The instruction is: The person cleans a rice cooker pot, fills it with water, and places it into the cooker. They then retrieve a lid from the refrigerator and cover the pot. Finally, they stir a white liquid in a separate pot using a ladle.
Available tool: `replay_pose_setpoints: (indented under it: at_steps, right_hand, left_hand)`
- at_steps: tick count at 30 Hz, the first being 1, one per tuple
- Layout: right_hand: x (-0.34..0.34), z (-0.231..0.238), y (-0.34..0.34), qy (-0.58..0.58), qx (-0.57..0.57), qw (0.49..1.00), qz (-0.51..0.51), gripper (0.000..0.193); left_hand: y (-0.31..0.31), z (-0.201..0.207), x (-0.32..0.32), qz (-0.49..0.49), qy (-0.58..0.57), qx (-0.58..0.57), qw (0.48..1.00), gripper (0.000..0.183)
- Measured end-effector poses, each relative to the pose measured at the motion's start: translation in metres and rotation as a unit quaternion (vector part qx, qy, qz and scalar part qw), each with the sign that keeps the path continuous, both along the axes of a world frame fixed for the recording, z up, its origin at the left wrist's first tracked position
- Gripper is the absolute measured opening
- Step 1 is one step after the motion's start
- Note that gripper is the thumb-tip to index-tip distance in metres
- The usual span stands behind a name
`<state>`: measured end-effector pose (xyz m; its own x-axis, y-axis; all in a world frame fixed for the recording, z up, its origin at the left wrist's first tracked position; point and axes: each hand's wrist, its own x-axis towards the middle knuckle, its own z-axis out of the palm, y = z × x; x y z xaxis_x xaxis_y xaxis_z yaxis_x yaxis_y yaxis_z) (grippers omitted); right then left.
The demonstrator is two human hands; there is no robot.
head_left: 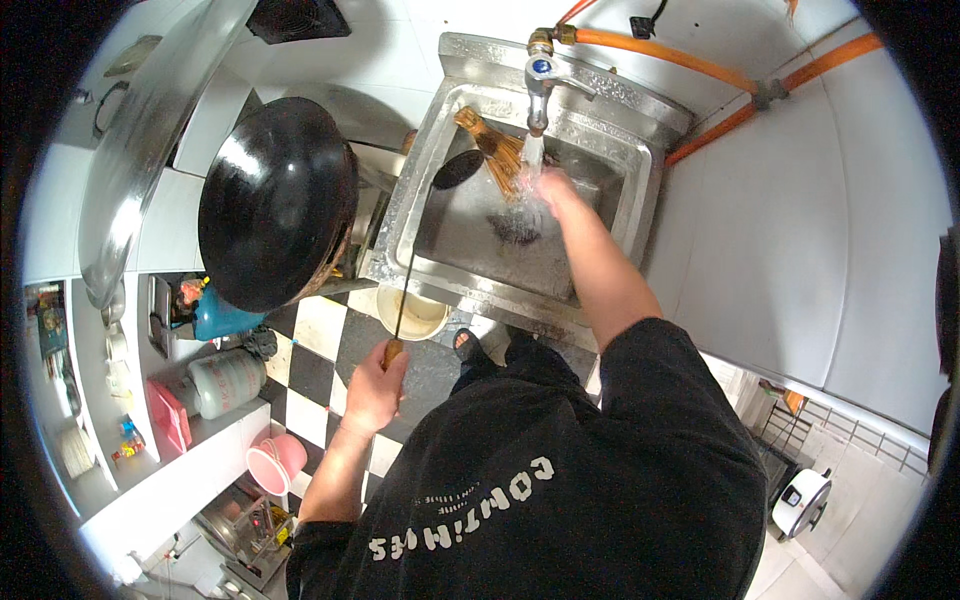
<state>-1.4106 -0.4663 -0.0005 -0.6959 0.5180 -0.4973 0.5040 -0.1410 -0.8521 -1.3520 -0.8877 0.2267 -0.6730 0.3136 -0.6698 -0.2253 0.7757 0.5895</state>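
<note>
My left hand [374, 388] is closed round the wooden end of a long-handled ladle [457, 171]. Its thin shaft crosses the sink's near left edge, and its dark round head is over the left side of the basin. Under the running tap [541, 75], my right hand [548, 188] is in the stream of water. Splashing blurs its fingers, so whether they hold anything is hidden. A bamboo brush [490, 140] leans in the metal sink [400, 225], its bristles beside my right hand. Below the stream, a dark patch [516, 229] on the basin floor is unclear.
A large black wok [278, 205] stands tilted left of the sink, near a big metal lid [150, 150]. A cream bucket [413, 312] is on the checkered floor below the sink. Farther left are a gas cylinder [227, 383] and a pink bucket [277, 463]. Orange pipes [660, 55] run behind the tap.
</note>
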Motion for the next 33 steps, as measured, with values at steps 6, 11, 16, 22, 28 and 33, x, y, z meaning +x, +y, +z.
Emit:
replay_pose_setpoints:
  at_steps: [6, 11, 16, 22, 28, 33]
  right_hand:
    - [0.035, 0.185, 0.019, 0.195, 0.277, 0.925, -0.173, 0.047]
    - [0.051, 0.297, -0.041, 0.2, 0.59, 0.782, -0.029, 0.031]
    - [0.059, 0.313, -0.106, 0.125, 0.647, 0.751, 0.041, 0.013]
    - [0.101, 0.353, -0.15, 0.084, 0.539, 0.834, -0.078, 0.023]
    - [0.149, 0.251, -0.2, 0.032, 0.332, 0.935, -0.119, 0.044]
    - [0.144, 0.145, -0.221, -0.296, 0.362, 0.876, 0.121, 0.05]
  left_hand:
    - [-0.03, 0.003, 0.013, -0.064, 0.238, -0.093, 0.965, 0.041]
    - [-0.05, 0.0, 0.011, -0.041, 0.265, -0.047, 0.962, 0.038]
    - [-0.081, -0.013, -0.01, -0.039, 0.244, 0.021, 0.969, 0.033]
    - [-0.129, -0.022, -0.061, -0.102, 0.265, 0.148, 0.947, 0.032]
    - [-0.198, -0.034, -0.103, -0.171, 0.282, 0.094, 0.939, 0.038]
    - [-0.219, -0.05, -0.11, -0.229, 0.334, 0.037, 0.913, 0.053]
